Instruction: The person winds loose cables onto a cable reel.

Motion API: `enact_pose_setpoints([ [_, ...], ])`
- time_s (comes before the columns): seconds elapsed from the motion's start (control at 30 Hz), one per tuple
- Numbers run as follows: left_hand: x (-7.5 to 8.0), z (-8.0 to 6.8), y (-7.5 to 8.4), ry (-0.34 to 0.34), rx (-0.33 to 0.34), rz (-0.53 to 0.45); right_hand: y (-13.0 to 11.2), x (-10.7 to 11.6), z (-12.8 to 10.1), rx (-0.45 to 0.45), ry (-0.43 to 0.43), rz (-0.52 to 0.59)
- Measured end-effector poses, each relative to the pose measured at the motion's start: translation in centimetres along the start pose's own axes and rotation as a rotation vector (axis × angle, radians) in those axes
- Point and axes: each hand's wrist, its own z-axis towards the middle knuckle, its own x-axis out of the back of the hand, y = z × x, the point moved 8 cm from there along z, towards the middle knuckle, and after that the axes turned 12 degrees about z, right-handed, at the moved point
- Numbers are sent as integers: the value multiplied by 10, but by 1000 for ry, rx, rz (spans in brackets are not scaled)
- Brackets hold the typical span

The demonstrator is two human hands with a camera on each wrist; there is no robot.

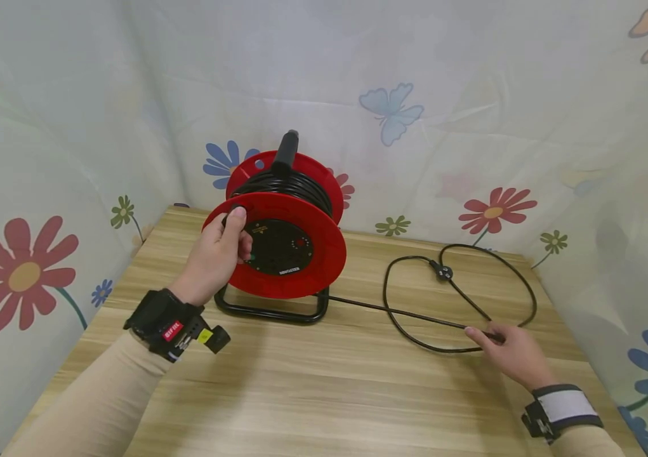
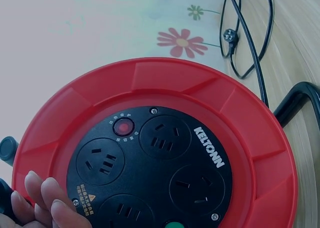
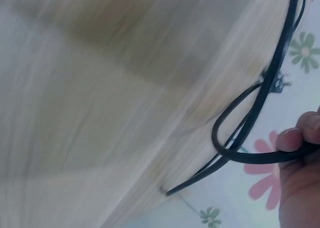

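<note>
On the wooden table (image 1: 312, 381), toward its back left part, a red cable reel (image 1: 286, 244) is stood upright on a black tube stand (image 1: 271, 311), with black cord wound between its two red discs and a black handle (image 1: 286, 151) rising at the top. The left hand (image 1: 218, 257) is curled round the near disc's left rim, the thumb laid over the edge and the fingers (image 2: 42, 198) bent onto the front face beside the black socket plate (image 2: 150, 170). On that plate several sockets and a small red button (image 2: 123, 127) are seen, and white lettering is printed along its right side.

From the foot of the reel a loose black cord (image 1: 358, 304) is led to the right across the table, where it is laid in a wide loop (image 1: 520, 282). The plug (image 1: 443, 273) is lain flat inside that loop, near the back edge of the table. The right hand (image 1: 509, 352) is placed at the front of the loop, well apart from the reel, and the cord is pinched there between thumb and fingertips (image 3: 292, 138), as is shown in the right wrist view. A black wrist strap is worn on each arm over a beige sleeve. The table is enclosed on three sides by a pale cloth (image 1: 472, 127) printed with flowers and butterflies.
</note>
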Motion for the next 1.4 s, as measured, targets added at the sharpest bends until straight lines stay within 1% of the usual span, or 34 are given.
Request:
enact_pose_setpoints([
  [0.17, 0, -1, -3, -6, 0, 4, 4, 12, 0, 99, 86, 0],
  [0.27, 0, -1, -3, -8, 3, -4, 2, 13, 1, 120, 96, -2],
  [0.37, 1, -2, 1, -12, 7, -13, 0, 11, 3, 105, 70, -8],
  [0.5, 4, -6, 12, -20, 11, -18, 0, 8, 5, 71, 39, -19],
  [0.67, 5, -12, 25, -22, 6, -8, 0, 5, 4, 67, 30, -27],
  [0.93, 4, -14, 33, -26, -10, -3, -2, 0, 6, 48, 13, -16],
  [1.13, 2, -13, 37, -28, -22, 20, -3, -7, 6, 54, 5, -8],
  [1.17, 2, -12, 37, -26, -24, 27, -3, -8, 6, 55, 2, -8],
  [1.33, -5, -2, 19, -14, -44, 28, -3, -12, 8, 60, 2, -9],
  [1.4, -8, 2, 13, -9, -47, 21, -4, -14, 8, 49, -6, -4],
])
